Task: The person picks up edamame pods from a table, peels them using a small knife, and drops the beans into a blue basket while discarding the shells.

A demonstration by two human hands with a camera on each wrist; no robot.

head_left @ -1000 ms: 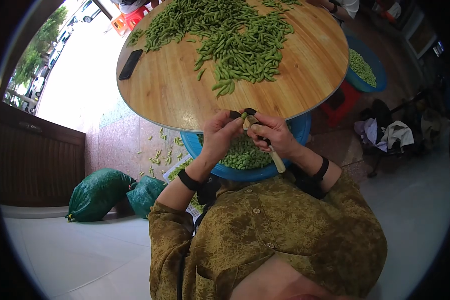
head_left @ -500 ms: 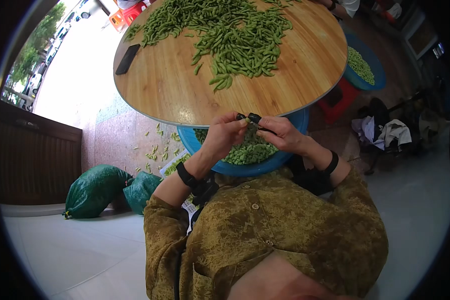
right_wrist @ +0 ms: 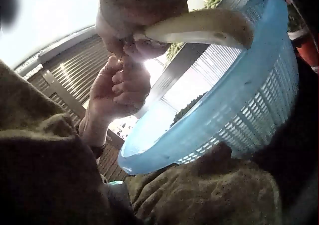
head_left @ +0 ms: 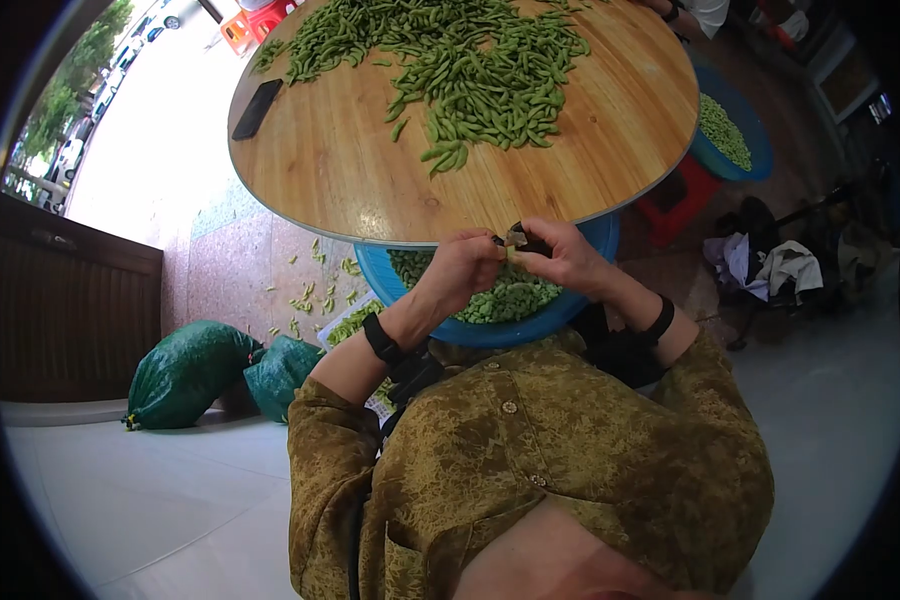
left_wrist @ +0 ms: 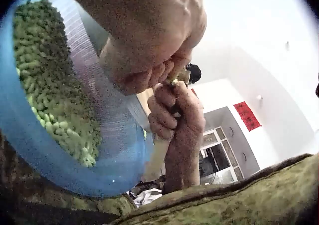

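Note:
Both hands meet above a blue slotted basket [head_left: 373, 280], close to the table's near edge, with dark covers on some fingertips. My left hand [head_left: 458, 272] pinches a small green bean pod [left_wrist: 174, 80], mostly hidden by the fingers. My right hand [head_left: 573, 262] is at the same pod and grips a tool with a pale, curved handle [right_wrist: 214, 28]. That handle juts out of the fist in the right wrist view; the tool's working end is hidden among the fingers. Shelled green beans [head_left: 500, 303] fill the basket's bottom.
A heap of green pods [head_left: 490, 85] covers the far part of the round wooden table [head_left: 340, 180], with a black phone [head_left: 257, 110] at left. Another blue basin [head_left: 762, 130] of beans stands right. Green sacks [head_left: 192, 372] and scattered pods [head_left: 315, 298] lie on the floor.
The hands stay together over the basket while the fingers shift around the pod. The right hand has turned, and the pale handle seen below it a second ago is hidden in the head view.

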